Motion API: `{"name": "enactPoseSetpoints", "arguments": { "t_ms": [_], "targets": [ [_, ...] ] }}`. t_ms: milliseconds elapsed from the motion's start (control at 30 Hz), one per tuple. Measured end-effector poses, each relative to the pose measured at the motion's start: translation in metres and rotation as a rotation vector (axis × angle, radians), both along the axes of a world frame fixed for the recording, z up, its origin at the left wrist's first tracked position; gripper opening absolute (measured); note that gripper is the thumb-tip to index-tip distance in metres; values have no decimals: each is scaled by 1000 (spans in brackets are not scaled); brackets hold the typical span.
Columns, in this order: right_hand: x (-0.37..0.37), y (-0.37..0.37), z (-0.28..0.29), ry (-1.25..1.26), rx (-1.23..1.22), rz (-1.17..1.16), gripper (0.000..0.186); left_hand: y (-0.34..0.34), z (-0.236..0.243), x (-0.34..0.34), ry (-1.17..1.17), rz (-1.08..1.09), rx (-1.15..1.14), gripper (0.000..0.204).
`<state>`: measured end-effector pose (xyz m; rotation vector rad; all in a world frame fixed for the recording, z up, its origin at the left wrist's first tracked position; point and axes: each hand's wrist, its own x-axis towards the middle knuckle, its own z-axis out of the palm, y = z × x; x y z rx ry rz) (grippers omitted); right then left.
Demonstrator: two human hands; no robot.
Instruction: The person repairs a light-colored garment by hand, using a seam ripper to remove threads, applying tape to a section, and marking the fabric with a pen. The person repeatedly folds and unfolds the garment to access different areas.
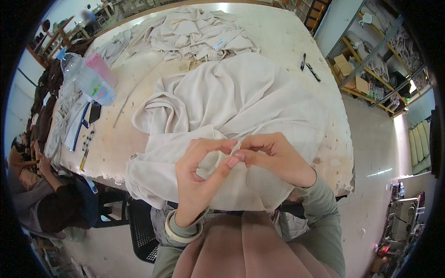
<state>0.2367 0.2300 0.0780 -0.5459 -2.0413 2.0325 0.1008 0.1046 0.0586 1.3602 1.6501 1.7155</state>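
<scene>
A large piece of cream fabric (218, 99) lies in loose folds over the near half of the table, and its front part hangs over the edge toward my lap. My left hand (199, 169) pinches a small fold of it between thumb and fingers. Right beside it, my right hand (273, 155) grips the same raised fold, the fingertips of both hands nearly touching. What lies between the fingertips is too small to make out beyond the cloth itself.
More cream cloth (190, 34) is heaped at the table's far side. At left stand a water bottle (88, 78) and a pink cup (100, 69), near a phone (94, 112). Two pens (313, 72) lie at right. Another person (55, 199) sits at left; shelves (371, 60) stand at right.
</scene>
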Motion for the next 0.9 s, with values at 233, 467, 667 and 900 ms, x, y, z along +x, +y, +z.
{"name": "enactPoseSetpoints", "arguments": {
  "t_ms": [233,467,667,900],
  "targets": [
    [0,-7,-2,34,275,-80,12,7,-8,3,-520,-104,-30,14],
    [-3,-20,3,194,781,-385,17,8,-12,13,-631,-82,-41,17],
    [-3,-19,1,259,740,-380,17,4,-15,14,-597,-92,-10,10],
    [-2,-8,-8,126,-8,-161,14,1,-14,19,-543,-28,52,6]
  ]
}}
